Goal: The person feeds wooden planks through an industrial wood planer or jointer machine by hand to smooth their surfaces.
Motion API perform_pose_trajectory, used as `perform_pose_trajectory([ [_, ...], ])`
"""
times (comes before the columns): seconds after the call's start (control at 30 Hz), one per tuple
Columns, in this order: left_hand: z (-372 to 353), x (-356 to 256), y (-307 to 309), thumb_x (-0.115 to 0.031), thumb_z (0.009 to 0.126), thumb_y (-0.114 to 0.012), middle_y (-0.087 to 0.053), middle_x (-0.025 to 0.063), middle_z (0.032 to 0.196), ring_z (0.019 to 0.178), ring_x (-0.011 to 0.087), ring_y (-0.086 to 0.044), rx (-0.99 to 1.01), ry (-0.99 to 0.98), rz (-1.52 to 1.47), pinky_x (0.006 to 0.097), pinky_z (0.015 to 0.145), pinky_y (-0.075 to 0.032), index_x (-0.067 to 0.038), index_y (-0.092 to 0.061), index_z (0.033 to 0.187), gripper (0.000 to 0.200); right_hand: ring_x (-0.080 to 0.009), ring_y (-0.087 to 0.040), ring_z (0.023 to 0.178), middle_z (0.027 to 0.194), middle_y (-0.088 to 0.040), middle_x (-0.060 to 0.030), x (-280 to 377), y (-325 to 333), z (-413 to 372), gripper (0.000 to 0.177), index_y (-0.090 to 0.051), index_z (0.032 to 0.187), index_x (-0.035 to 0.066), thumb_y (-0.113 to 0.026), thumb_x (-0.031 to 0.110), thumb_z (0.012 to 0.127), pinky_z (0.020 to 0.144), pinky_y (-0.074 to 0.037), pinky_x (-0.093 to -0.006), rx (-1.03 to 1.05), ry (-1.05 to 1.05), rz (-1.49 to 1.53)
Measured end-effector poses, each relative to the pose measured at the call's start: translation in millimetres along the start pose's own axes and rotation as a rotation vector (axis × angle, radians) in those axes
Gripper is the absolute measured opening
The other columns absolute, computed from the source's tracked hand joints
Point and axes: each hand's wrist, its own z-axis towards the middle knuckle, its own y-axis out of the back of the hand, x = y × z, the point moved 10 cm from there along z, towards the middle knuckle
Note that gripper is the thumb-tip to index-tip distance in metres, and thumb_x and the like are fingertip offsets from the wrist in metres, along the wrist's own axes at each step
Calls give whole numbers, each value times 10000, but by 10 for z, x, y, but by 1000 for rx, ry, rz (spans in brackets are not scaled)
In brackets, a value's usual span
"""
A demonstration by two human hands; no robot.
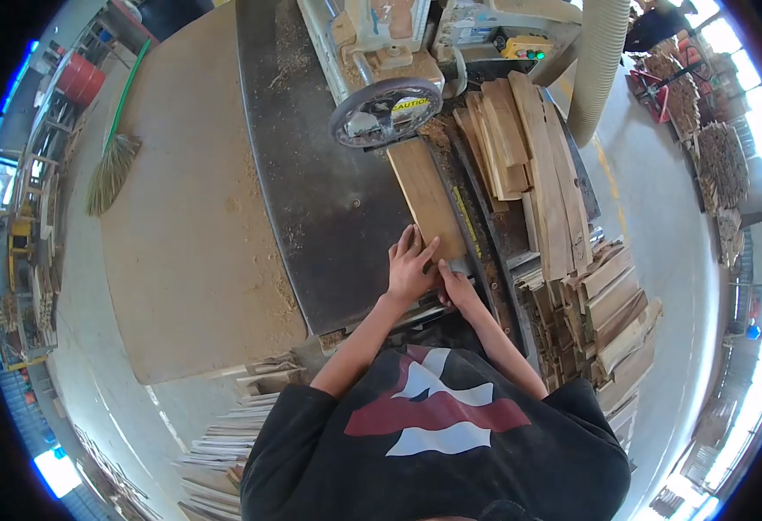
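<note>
A flat wooden board [426,193] lies lengthwise on the dark machine table [337,234], its far end close to the round guard marked CAUTION [387,113]. My left hand [413,267] rests on the board's near left corner with fingers spread, some over the top face and some along the side. At the near end, my right hand [457,288] is closed about the board's edge, thumb forward; its other fingers are mostly hidden. A small grey patch shows beside that thumb, and I cannot make out what it is.
Right of the board runs a dark fence rail [477,234]. Beyond it lie stacked planks [544,174], with more wood pieces [611,321] nearer. A ribbed hose [601,69] hangs at the right. Leftward are a brown panel [181,243] and a broom [116,178]. Sawdust is scattered around.
</note>
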Motion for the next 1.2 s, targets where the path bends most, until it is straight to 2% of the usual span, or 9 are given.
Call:
perform_pose_trajectory([
  [0.03,14,18,-8,-212,722,-791,-537,243,1454,1423,411,-414,1,-11,-2,529,1032,-385,-194,-634,1364,662,-149,-502,415,487,-503,-28,87,-13,-30,695,-605,674,66,-459,660,1005,403,-333,-307,-31,-13,27],
  [0.13,17,37,-3,-213,735,-772,-546,237,1444,1423,404,-419,29,1,25,529,1014,-399,-204,-633,1370,650,-174,-533,437,489,-512,-47,4,-4,125,745,-603,640,62,-450,705,982,427,-362,-325,3,-21,6],
  [0.23,84,-4,51,-227,750,-753,-567,230,1419,1413,396,-440,14,4,41,534,961,-430,-213,-636,1368,629,-211,-609,504,521,-563,-77,-151,67,287,827,-635,683,32,-381,770,960,498,-441,-376,-46,-6,-171],
  [0.3,104,-33,89,-233,740,-769,-578,228,1408,1400,398,-458,11,14,24,539,942,-440,-220,-639,1364,637,-207,-608,500,531,-572,-74,-31,53,175,796,-641,694,47,-402,759,959,480,-435,-369,-18,16,-168],
  [0.37,100,-52,98,-243,732,-786,-580,232,1408,1392,395,-468,15,-1,65,533,951,-439,-219,-642,1362,646,-203,-584,461,527,-566,-69,-44,37,190,799,-641,690,38,-424,760,954,443,-411,-354,-45,23,-37],
  [0.57,57,18,50,-273,734,-807,-574,239,1416,1375,392,-488,-15,-3,24,522,969,-437,-207,-660,1336,623,-161,-527,426,511,-540,-42,117,25,25,761,-694,720,37,-435,699,992,424,-369,-318,-26,17,-40],
  [0.8,40,27,76,-280,759,-801,-521,215,1494,1430,359,-437,31,20,32,509,1020,-413,-218,-646,1361,625,-151,-532,409,509,-557,-40,-92,19,288,724,-702,720,61,-424,661,1014,401,-371,-298,3,52,-10],
  [1.03,24,33,99,-324,764,-795,-507,216,1506,1432,362,-431,20,7,33,506,1028,-411,-219,-636,1368,634,-156,-544,411,531,-592,-51,78,0,102,682,-665,730,71,-434,645,1017,396,-382,-297,-21,4,15],
  [1.2,48,47,96,-307,771,-784,-512,219,1499,1430,375,-430,12,7,26,503,1019,-415,-216,-637,1368,621,-165,-545,411,527,-589,-53,47,63,111,703,-672,728,80,-417,671,1010,397,-383,-306,-48,-34,-141],
])
